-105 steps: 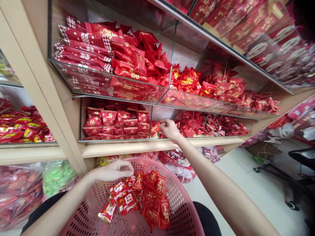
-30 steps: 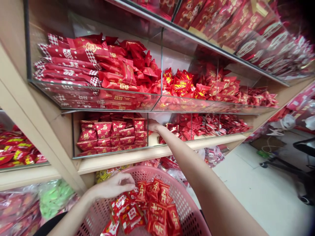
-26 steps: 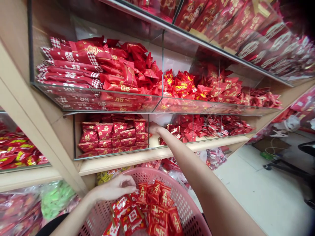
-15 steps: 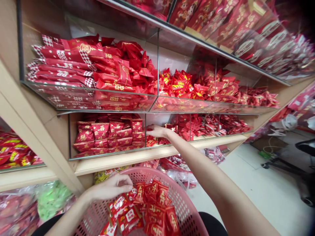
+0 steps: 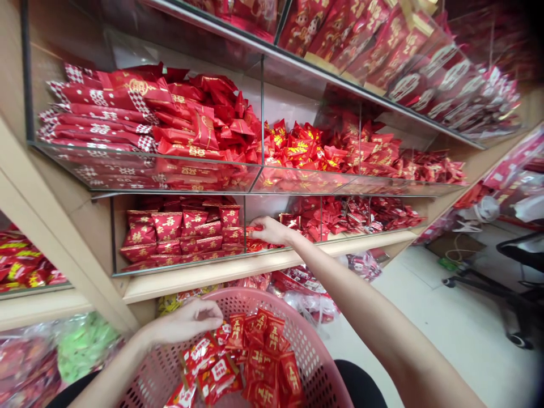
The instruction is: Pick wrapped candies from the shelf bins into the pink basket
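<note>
My right hand (image 5: 271, 231) reaches into a compartment of the lower shelf. Its fingers are closed at a small red packet (image 5: 256, 228), which is partly hidden by them. More red packets (image 5: 255, 245) lie below that hand. My left hand (image 5: 193, 321) hovers over the left rim of a pink perforated basket (image 5: 317, 347), fingers loosely curved and apart, holding nothing. Inside the basket lie several shiny red packets with gold characters (image 5: 262, 362) and red packets with white labels (image 5: 219, 378), close to my left fingertips.
Dark-red packets (image 5: 182, 232) fill the compartment left of my right hand. A clear divider (image 5: 245, 224) stands between. Above hangs the upper shelf's clear front panel (image 5: 204, 177). A wooden shelf edge (image 5: 170, 281) runs behind the basket. A wheeled chair base (image 5: 488, 289) stands at right.
My right fingers have drawn together, and red packaging now shows at their tips. My left hand stays over the basket. The whole view has shifted slightly.
</note>
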Available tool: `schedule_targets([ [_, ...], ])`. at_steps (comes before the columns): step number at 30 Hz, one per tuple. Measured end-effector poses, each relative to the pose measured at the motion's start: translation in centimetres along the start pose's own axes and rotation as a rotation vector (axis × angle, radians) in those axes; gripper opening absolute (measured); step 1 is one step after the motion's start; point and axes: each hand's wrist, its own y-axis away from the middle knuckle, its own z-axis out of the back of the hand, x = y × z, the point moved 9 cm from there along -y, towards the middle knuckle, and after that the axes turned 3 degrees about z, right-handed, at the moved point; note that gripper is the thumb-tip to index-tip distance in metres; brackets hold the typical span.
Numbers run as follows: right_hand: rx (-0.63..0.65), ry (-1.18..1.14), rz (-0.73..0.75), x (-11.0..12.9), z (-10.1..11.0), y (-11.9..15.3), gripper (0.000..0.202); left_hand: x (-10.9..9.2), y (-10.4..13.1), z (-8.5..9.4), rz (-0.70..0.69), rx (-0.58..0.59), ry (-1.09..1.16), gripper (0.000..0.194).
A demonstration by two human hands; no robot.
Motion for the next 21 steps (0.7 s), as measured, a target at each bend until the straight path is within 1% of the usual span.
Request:
schedule_targets([
  [3, -0.159, -0.120, 0.000, 0.0, 2.1, 1.6, 0.028, 0.1, 0.0, 0.1, -0.005, -0.005, -0.006, 0.037],
  [5, -0.292, -0.279, -0.024, -0.1, 3.8, 3.7, 0.031, 0.2, 0.0, 0.1, -0.009, -0.005, -0.011, 0.037],
  [7, -0.400, -0.491, -0.066, -0.2, 5.0, 6.6, 0.033, 0.0, 0.0, 0.1, -0.015, 0.000, -0.010, 0.036],
  [8, -0.435, -0.596, -0.092, 0.0, 5.2, 8.2, 0.034, -0.1, 0.0, 0.1, -0.017, 0.000, -0.007, 0.036],
  [10, -0.463, -0.731, -0.147, 0.6, 4.7, 11.3, 0.034, -0.4, -0.1, 0.2, -0.019, -0.004, 0.001, 0.036],
  [11, -0.436, -0.766, -0.163, 1.1, 3.8, 12.6, 0.033, -0.6, 0.0, 0.2, -0.020, -0.009, 0.005, 0.036],
  [12, -0.380, -0.798, -0.180, 1.7, 2.5, 13.7, 0.033, -0.9, 0.0, 0.3, -0.022, -0.014, 0.010, 0.035],
  [15, -0.129, -0.902, -0.182, 3.7, -3.0, 15.4, 0.032, -1.8, 0.1, 0.7, -0.045, -0.051, 0.054, 0.033],
  [16, -0.051, -0.933, -0.176, 4.1, -4.9, 15.5, 0.031, -2.1, 0.1, 0.9, -0.059, -0.071, 0.088, 0.032],
  [18, 0.060, -0.974, -0.167, 4.7, -8.3, 15.3, 0.030, -2.7, 0.3, 1.2, -0.096, -0.098, 0.189, 0.030],
  [20, 0.127, -0.990, -0.162, 5.0, -10.7, 14.8, 0.030, -3.1, 0.4, 1.0, -0.126, -0.086, 0.301, 0.029],
  [21, 0.145, -0.991, -0.161, 5.0, -11.6, 14.6, 0.030, -3.2, 0.4, 0.7, -0.131, -0.065, 0.342, 0.029],
])
